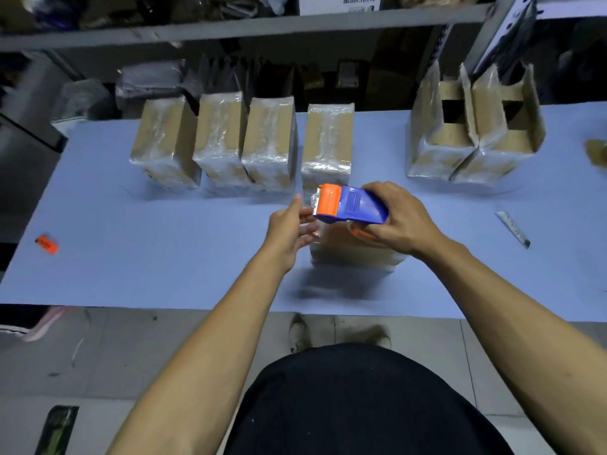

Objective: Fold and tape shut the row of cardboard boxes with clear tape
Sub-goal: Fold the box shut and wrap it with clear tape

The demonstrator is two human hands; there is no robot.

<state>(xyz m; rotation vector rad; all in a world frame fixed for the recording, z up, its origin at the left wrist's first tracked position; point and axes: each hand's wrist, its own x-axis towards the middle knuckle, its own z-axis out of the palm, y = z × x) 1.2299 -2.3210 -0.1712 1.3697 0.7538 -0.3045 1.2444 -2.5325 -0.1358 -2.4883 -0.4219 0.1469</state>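
My right hand (402, 218) grips a blue and orange tape dispenser (348, 205) over a cardboard box (353, 252) lying in front of me on the blue table (164, 257). My left hand (290, 229) sits at the box's left side, fingers loosely bent against clear tape near the dispenser's orange end. Several taped boxes (218, 139) stand in a row at the back, one (328, 142) just beyond the dispenser. Two boxes with open top flaps (473, 126) stand at the back right.
A box cutter (513, 228) lies on the table to the right. A small orange object (47, 244) lies near the left edge. Shelving (230, 27) with bags and cartons runs behind the table. The table's front edge is just below my forearms.
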